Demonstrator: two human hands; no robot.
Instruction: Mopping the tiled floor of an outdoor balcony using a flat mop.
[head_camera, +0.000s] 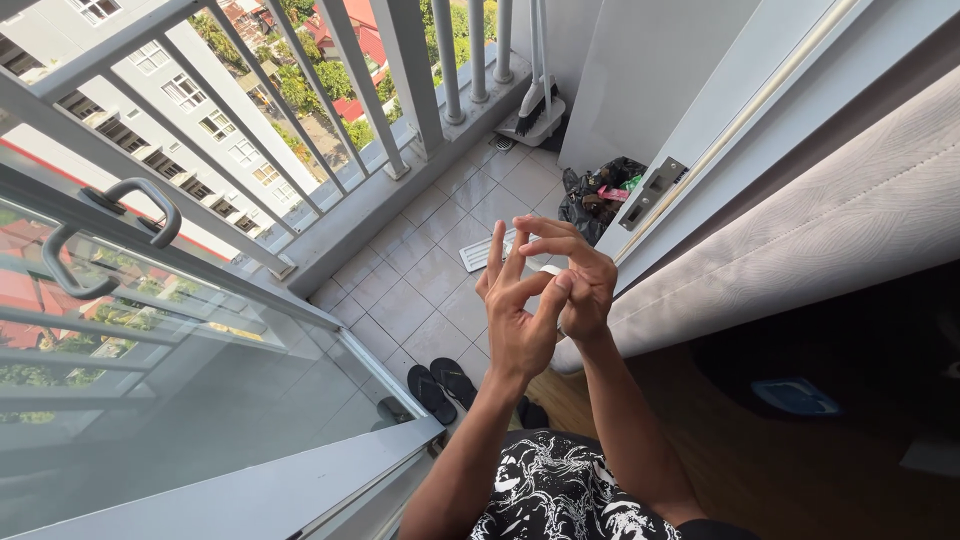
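Observation:
Both hands are raised together in front of me over the balcony threshold. My left hand (515, 310) has its fingers spread and pointing up, palm turned toward me. My right hand (575, 275) sits just behind and to the right of it, its fingers curled over and touching the left hand's fingertips and thumb. No object is visible in either hand. Below the arms, black shorts with a white pattern (560, 495) show at the bottom edge.
A glass sliding door (150, 330) with a loop handle (105, 235) stands at left. Beyond lie a tiled balcony floor (430, 260), a grey railing (330, 110), black sandals (440, 385), a dark rubbish bag (600, 195), a broom (535, 100) and a grey curtain (820, 230).

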